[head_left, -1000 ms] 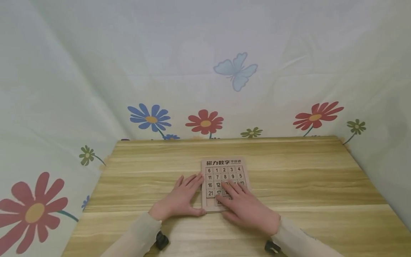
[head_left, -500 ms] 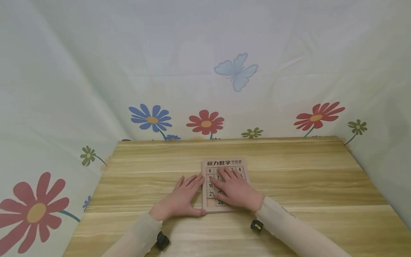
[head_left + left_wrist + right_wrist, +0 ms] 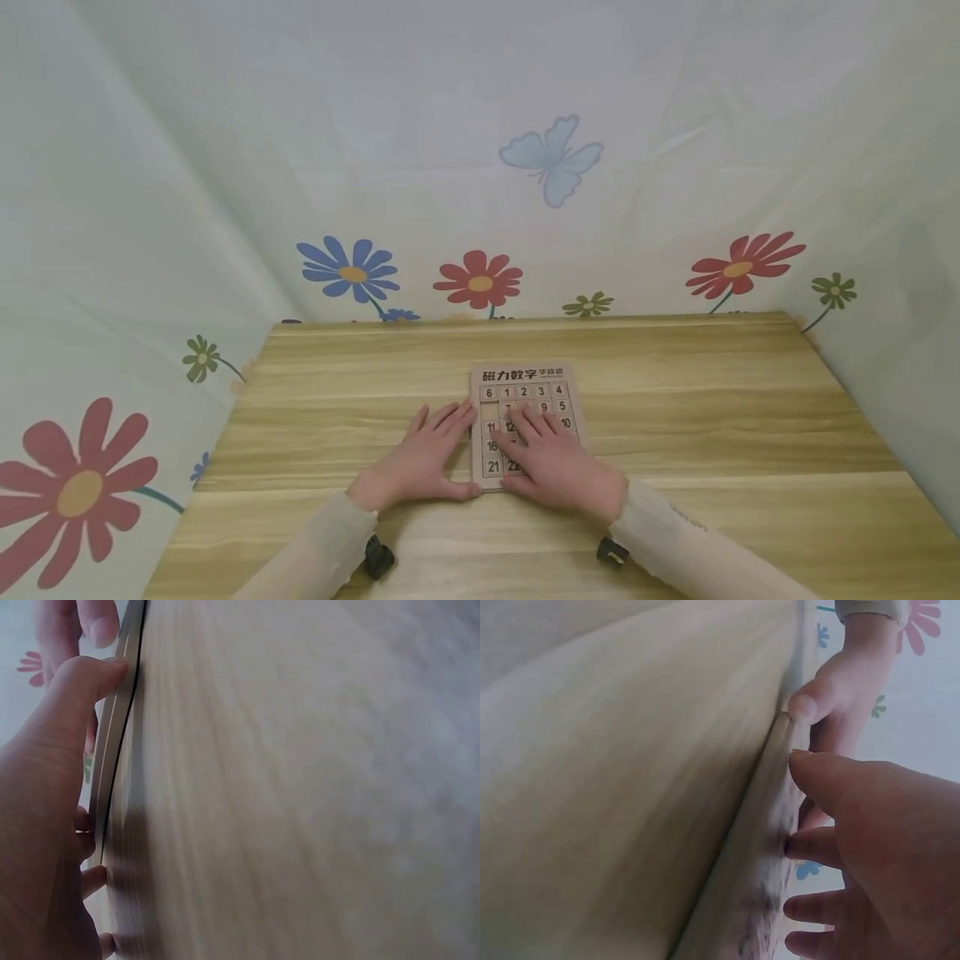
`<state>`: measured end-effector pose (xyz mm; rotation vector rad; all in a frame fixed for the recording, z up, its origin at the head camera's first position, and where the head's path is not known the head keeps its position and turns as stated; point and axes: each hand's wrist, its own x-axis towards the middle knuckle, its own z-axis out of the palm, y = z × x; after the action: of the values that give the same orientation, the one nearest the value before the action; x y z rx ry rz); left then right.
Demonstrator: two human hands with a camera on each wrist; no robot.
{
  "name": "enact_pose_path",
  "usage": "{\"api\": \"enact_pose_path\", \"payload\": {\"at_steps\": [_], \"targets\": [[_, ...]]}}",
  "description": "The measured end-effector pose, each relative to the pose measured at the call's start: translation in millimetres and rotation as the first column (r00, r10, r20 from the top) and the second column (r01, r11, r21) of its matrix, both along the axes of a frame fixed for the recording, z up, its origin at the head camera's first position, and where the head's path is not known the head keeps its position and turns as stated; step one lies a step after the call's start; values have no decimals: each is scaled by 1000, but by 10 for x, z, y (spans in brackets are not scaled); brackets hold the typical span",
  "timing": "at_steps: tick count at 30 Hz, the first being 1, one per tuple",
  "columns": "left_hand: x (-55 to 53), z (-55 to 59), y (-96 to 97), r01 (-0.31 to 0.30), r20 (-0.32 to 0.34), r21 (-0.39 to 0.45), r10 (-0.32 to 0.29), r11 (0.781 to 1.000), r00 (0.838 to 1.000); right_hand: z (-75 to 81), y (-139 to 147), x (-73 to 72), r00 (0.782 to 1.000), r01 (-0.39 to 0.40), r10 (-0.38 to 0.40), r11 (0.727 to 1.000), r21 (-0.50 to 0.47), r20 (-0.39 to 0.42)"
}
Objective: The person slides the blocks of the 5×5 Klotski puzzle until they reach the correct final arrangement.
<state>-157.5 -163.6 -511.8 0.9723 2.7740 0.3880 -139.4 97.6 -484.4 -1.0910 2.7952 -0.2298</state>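
A flat wooden number slide puzzle [image 3: 517, 375] lies on the table, with dark Chinese lettering along its far edge. My left hand [image 3: 420, 458] rests along the puzzle's left side, fingers straight at the edge and thumb at the near left corner. My right hand [image 3: 558, 467] is spread over the number tiles, covering much of the middle and lower right. Its index finger and thumb reach towards the left columns. In the leftmost column, an empty slot [image 3: 491, 410] sits below the 6 tile [image 3: 489, 392], followed by 11, 16 and the 21 tile [image 3: 492, 467].
The wood-grain table [image 3: 712, 400] stretches around the puzzle. A pale cloth [image 3: 405, 108] printed with flowers and a butterfly hangs behind and beside it. Small black devices, such as the left one [image 3: 378, 558], sit at both wrists.
My right hand went up over the top rows, then came back down. Tiles 11, 16 and 21 slid one place nearer, moving the empty slot from bottom left to the second row. Left hand unmoved.
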Motion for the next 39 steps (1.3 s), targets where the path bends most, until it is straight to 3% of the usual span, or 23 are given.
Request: {"api": "enact_pose_path", "payload": {"at_steps": [6, 13, 19, 26, 30, 35, 39], "targets": [[-21, -4, -2, 3, -15, -4, -3, 1000, 1000, 73, -36, -199, 999, 7, -9, 997, -71, -39], [5, -31, 12, 1, 17, 11, -1, 1000, 1000, 59, -121, -455, 996, 87, -87, 996, 3, -24], [19, -56, 6, 1, 7, 14, -1, 1000, 1000, 40, -118, -382, 996, 84, -84, 996, 18, 4], [-4, -6, -4, -1, -18, 15, 1, 1000, 1000, 33, -36, -278, 998, 56, -55, 998, -15, 30], [-11, 18, 10, 6, -9, 27, -6, 1000, 1000, 50, 174, -299, 994, 104, -103, 993, -61, 20], [-10, 4, 13, 2, -4, 14, -2, 1000, 1000, 103, 541, -328, 973, 223, -226, 973, -62, -38], [-3, -5, 2, -2, -2, 10, 2, 1000, 1000, 100, 724, -324, 962, 271, -272, 962, -47, -15]]}}
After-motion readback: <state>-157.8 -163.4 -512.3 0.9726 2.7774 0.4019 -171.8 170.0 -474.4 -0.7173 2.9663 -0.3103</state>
